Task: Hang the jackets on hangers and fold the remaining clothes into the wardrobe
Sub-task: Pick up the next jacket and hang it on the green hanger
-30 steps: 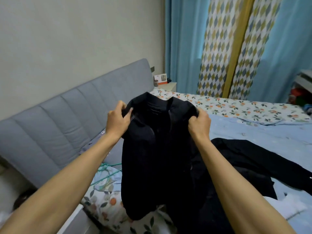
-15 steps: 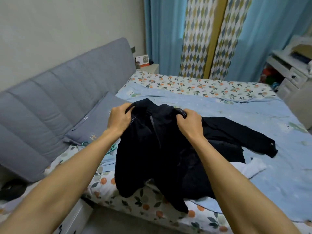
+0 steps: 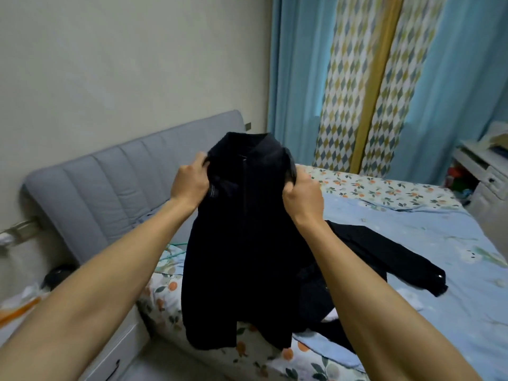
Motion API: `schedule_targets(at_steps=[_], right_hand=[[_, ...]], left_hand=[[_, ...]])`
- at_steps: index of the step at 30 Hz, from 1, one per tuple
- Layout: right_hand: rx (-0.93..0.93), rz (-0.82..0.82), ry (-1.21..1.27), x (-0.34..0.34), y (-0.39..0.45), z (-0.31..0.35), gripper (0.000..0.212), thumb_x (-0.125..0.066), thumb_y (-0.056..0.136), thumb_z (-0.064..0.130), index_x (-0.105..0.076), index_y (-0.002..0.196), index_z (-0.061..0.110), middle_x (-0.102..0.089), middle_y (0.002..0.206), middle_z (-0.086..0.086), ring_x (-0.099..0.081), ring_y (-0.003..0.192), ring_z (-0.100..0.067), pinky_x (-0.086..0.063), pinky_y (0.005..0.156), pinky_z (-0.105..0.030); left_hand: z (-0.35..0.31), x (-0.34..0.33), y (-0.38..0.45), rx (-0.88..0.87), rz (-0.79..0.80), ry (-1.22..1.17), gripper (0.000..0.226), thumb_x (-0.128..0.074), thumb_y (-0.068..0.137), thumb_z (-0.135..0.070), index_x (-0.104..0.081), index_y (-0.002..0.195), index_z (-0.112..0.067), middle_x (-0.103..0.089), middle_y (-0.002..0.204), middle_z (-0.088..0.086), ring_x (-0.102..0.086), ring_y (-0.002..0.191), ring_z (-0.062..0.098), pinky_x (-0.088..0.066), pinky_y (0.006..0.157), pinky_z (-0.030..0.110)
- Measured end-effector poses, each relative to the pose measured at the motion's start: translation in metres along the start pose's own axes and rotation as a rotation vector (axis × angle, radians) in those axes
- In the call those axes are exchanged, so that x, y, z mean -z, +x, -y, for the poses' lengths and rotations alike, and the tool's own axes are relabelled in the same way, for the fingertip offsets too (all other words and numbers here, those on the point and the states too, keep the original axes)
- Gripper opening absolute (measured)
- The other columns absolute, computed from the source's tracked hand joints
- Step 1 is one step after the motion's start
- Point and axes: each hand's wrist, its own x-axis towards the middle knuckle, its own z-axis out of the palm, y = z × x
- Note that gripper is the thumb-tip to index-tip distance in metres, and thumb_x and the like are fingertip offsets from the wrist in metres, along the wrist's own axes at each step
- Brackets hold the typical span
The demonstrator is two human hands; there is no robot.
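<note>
A black jacket [image 3: 242,243] hangs upright in front of me above the near edge of the bed [image 3: 412,232]. My left hand [image 3: 191,184] grips its left shoulder by the collar. My right hand [image 3: 303,198] grips the right shoulder. The jacket's front faces me, its hem dangling over the floral sheet. Another black garment [image 3: 384,257] lies spread on the blue sheet to the right, one sleeve stretched out. A bit of white cloth [image 3: 331,314] shows beneath it. A green hanger [image 3: 173,250] peeks out on the bed behind the jacket's left side.
A grey padded headboard [image 3: 110,193] runs along the left wall. Blue and patterned curtains [image 3: 371,86] hang at the back. A white cabinet [image 3: 486,182] stands at the far right. A white drawer unit [image 3: 115,350] sits low at the left, by the bed.
Both hands have lifted the jacket from low over the bed up to chest height, so it now hangs free. The view has tilted upward.
</note>
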Motion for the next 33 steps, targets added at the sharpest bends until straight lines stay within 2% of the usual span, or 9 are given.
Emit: schedule_targets(at_steps=[3,5,8,10,15,21,24,30,33], right_hand=[[-0.038,0.277,-0.245,0.015,-0.025,-0.014,0.021,-0.042,0.094,0.01,-0.056,0.079,0.015,-0.06,0.077,-0.009,-0.06,0.079,-0.035,-0.038,0.055,-0.033],[0.0,0.193,-0.21,0.024,-0.038,-0.019,0.025,-0.042,0.097,0.013,-0.056,0.078,0.018,-0.059,0.077,-0.008,-0.06,0.081,-0.036,-0.036,0.053,-0.033],[0.054,-0.026,-0.142,0.031,-0.052,-0.021,0.023,-0.041,0.101,0.022,-0.06,0.1,0.01,-0.064,0.083,-0.015,-0.058,0.077,-0.036,-0.043,0.06,-0.038],[0.045,-0.043,-0.125,0.035,-0.056,-0.024,0.02,-0.041,0.102,0.023,-0.057,0.098,0.011,-0.06,0.078,-0.013,-0.053,0.07,-0.034,-0.041,0.059,-0.039],[-0.09,0.348,-0.333,0.027,-0.091,-0.054,0.025,-0.044,0.102,0.026,-0.057,0.084,0.013,-0.061,0.081,-0.009,-0.053,0.069,-0.031,-0.039,0.058,-0.035],[-0.081,0.263,-0.187,-0.001,-0.146,-0.072,0.027,-0.044,0.101,0.032,-0.058,0.089,0.013,-0.061,0.077,-0.01,-0.054,0.072,-0.036,-0.042,0.059,-0.038],[-0.111,0.241,-0.15,-0.017,-0.165,-0.081,0.024,-0.045,0.101,0.032,-0.059,0.093,0.013,-0.063,0.08,-0.011,-0.053,0.073,-0.035,-0.041,0.061,-0.039],[-0.208,0.187,-0.084,-0.044,-0.172,-0.097,0.014,-0.053,0.095,0.03,-0.054,0.089,0.017,-0.062,0.079,-0.009,-0.056,0.073,-0.032,-0.038,0.061,-0.035],[-0.22,0.165,-0.063,-0.059,-0.162,-0.102,0.017,-0.054,0.095,0.032,-0.054,0.086,0.017,-0.062,0.075,-0.007,-0.056,0.07,-0.03,-0.039,0.06,-0.034]], left_hand=[[0.007,0.01,-0.032,0.01,0.102,0.133,0.027,-0.043,0.098,-0.032,-0.062,0.111,-0.018,-0.066,0.093,0.03,-0.063,0.083,0.048,-0.051,0.065,0.047],[0.006,0.013,-0.053,0.007,0.044,0.14,0.024,-0.046,0.099,-0.02,-0.064,0.115,-0.018,-0.066,0.09,0.03,-0.062,0.079,0.048,-0.045,0.061,0.045],[0.006,0.011,-0.078,0.043,-0.066,0.141,0.026,-0.044,0.101,-0.017,-0.063,0.119,-0.017,-0.065,0.082,0.03,-0.06,0.072,0.049,-0.037,0.055,0.043],[0.005,0.009,-0.089,0.047,-0.07,0.125,0.026,-0.044,0.102,-0.019,-0.063,0.121,-0.016,-0.064,0.083,0.032,-0.06,0.073,0.049,-0.035,0.056,0.042],[0.022,0.003,-0.122,-0.016,0.093,0.124,0.027,-0.043,0.1,-0.033,-0.063,0.115,-0.023,-0.067,0.087,0.026,-0.062,0.078,0.045,-0.047,0.062,0.043],[0.042,-0.003,-0.16,-0.023,0.076,0.055,0.031,-0.044,0.097,-0.036,-0.066,0.114,-0.025,-0.067,0.076,0.022,-0.062,0.069,0.042,-0.042,0.055,0.04],[0.054,-0.006,-0.18,0.031,0.087,-0.032,0.034,-0.052,0.091,-0.044,-0.073,0.11,-0.025,-0.074,0.088,0.016,-0.068,0.081,0.038,-0.053,0.066,0.042],[0.091,-0.021,-0.191,0.19,0.067,-0.203,0.02,-0.067,0.092,-0.022,-0.077,0.107,-0.015,-0.076,0.102,0.005,-0.071,0.096,0.02,-0.048,0.081,0.023],[0.11,-0.027,-0.178,0.203,0.069,-0.144,0.021,-0.065,0.092,-0.026,-0.077,0.108,-0.018,-0.075,0.104,0.005,-0.07,0.098,0.021,-0.053,0.085,0.031]])
